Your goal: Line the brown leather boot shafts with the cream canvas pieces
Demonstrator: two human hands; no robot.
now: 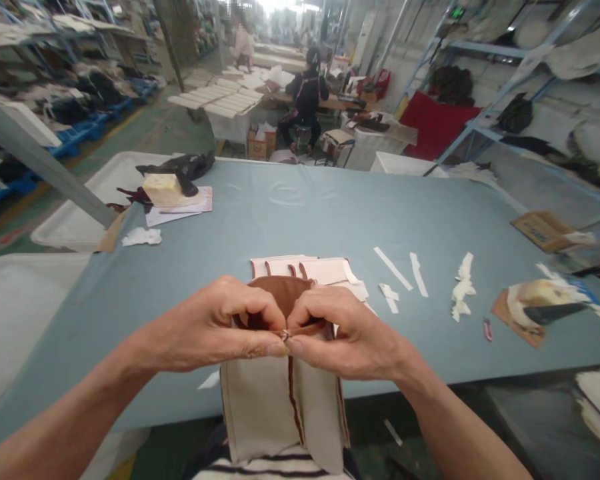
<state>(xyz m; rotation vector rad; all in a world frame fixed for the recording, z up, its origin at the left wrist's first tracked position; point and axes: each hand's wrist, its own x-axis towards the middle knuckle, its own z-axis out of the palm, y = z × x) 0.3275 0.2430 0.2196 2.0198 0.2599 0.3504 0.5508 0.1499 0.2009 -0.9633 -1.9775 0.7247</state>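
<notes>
Between my two hands is a cream fabric piece with brown lining and edging (260, 400), shaped like an open pouch and hanging down over the table's front edge. My left hand (215, 327) pinches its upper rim at the middle seam. Right beside it, my right hand (345, 330) pinches the same rim, thumbs nearly touching. The brown inside (285, 290) gapes open above my fingers. Just beyond, more cream pieces with brown edging (325, 269) lie flat on the table, partly hidden by my hands.
On the blue-green tabletop (290, 220), white strips (393, 268) and a crumpled strip (463, 287) lie to the right. Near them are a small pink-handled tool (488, 329) and a brown board (517, 320) with a yellowish block. Another block (167, 191) sits back left. A person (309, 93) sits farther off.
</notes>
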